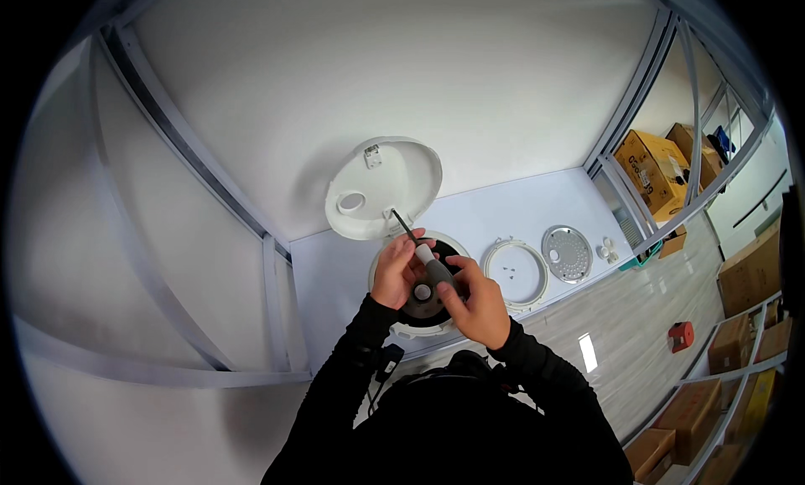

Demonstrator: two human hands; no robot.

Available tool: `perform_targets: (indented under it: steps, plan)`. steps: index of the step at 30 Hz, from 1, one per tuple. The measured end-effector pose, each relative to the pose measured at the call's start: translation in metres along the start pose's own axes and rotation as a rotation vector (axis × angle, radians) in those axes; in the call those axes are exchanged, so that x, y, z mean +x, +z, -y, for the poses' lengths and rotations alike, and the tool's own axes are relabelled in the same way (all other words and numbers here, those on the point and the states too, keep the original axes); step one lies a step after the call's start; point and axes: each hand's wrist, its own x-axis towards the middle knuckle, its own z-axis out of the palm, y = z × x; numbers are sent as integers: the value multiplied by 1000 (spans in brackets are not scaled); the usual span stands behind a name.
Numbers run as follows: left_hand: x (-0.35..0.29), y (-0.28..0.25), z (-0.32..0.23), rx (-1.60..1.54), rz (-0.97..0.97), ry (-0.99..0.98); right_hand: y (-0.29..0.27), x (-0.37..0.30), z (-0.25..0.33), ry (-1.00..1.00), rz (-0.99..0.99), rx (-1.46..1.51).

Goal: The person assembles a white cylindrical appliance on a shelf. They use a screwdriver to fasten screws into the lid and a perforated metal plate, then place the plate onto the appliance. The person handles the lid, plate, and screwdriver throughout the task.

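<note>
A screwdriver [438,271] with a grey-and-white handle slants up and away, its dark shaft reaching the hinge side of a raised white lid [411,179]. My right hand [485,309] grips the handle between thumb and fingers. Around the front of the handle and the shaft, the fingers of my left hand [391,274] are closed. Beneath both hands is the round white body of what looks like a rice cooker [408,331], dark inside with a round metal piece at its centre. The hands hide part of its opening.
To the right on the white table [319,292] lie a white ring [543,277] with several small screws [511,273] inside it, a perforated metal disc [568,254] and small whitish parts [609,250]. A wall stands behind. Cardboard boxes [654,173] and a red object [681,336] are off to the right.
</note>
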Motion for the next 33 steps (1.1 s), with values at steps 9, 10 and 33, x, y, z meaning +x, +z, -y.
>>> perform_targets:
  steps: [9,10,33]
  plan:
    - [6,-18,9,223,-35,68,-5,4,9,26,20,194]
    - [7,-21,10,247,-44,70,-4,3,8,-130,-8,-6]
    - [1,5,-1,62,10,35,-1,8,-5,353,114,569]
